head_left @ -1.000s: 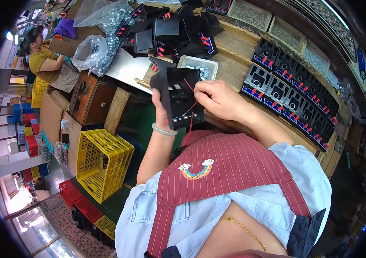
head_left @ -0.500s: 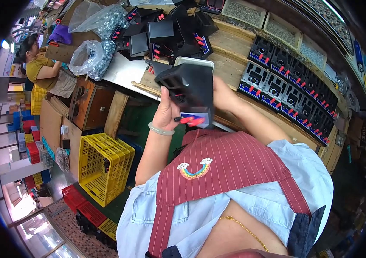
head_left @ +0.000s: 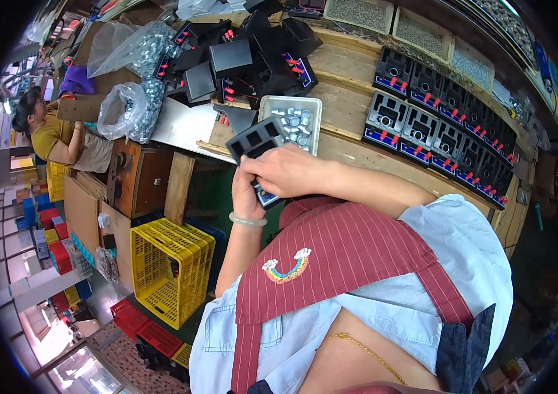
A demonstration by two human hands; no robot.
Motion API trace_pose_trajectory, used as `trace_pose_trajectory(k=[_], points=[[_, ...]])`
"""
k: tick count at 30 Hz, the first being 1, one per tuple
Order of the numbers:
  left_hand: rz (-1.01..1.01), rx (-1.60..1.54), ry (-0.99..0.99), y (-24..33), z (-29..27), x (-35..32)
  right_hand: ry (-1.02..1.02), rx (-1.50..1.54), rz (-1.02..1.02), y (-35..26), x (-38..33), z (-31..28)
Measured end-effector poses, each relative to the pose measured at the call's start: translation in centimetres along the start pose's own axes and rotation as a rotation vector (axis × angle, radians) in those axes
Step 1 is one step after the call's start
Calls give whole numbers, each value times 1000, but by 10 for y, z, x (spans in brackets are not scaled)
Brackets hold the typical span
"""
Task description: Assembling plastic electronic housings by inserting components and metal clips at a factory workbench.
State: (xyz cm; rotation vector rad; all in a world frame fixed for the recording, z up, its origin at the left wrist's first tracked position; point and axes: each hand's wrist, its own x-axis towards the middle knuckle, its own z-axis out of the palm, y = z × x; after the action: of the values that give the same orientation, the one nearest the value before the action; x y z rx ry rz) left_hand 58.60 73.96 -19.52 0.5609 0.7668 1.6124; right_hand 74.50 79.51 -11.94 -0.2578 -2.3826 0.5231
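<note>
A black plastic box-shaped part (head_left: 257, 141) with rectangular openings and a blue-and-red edge is gripped by both hands over the wooden bench's front edge. My left hand (head_left: 246, 190), with a pale bangle on the wrist, grips it from below. My right hand (head_left: 289, 171) lies across its lower face, fingers curled over it. Just behind the part sits a small grey tray (head_left: 310, 105) of silver metal nuts.
A pile of similar black parts (head_left: 246, 56) lies at the back of the wooden bench (head_left: 348, 128); a row of them (head_left: 450, 134) lines the right. Bags of metal pieces (head_left: 128, 105) sit left. A yellow crate (head_left: 167, 269) stands below. Another person (head_left: 56, 131) sits far left.
The black part has been turned over in my hands, from its wired inside to its face with openings, and lowered closer to my chest. My right hand now covers its lower face.
</note>
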Motion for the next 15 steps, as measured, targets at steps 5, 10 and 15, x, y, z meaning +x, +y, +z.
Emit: trace_pose_trajectory(k=[5, 10, 15], points=[[19, -25, 109, 33, -25, 1, 293, 8, 346, 73, 9, -4], [29, 71, 189, 43, -14, 1, -195, -430, 540, 149, 16, 16], [67, 100, 145, 37, -5, 0, 104, 30, 539, 115, 10, 0]])
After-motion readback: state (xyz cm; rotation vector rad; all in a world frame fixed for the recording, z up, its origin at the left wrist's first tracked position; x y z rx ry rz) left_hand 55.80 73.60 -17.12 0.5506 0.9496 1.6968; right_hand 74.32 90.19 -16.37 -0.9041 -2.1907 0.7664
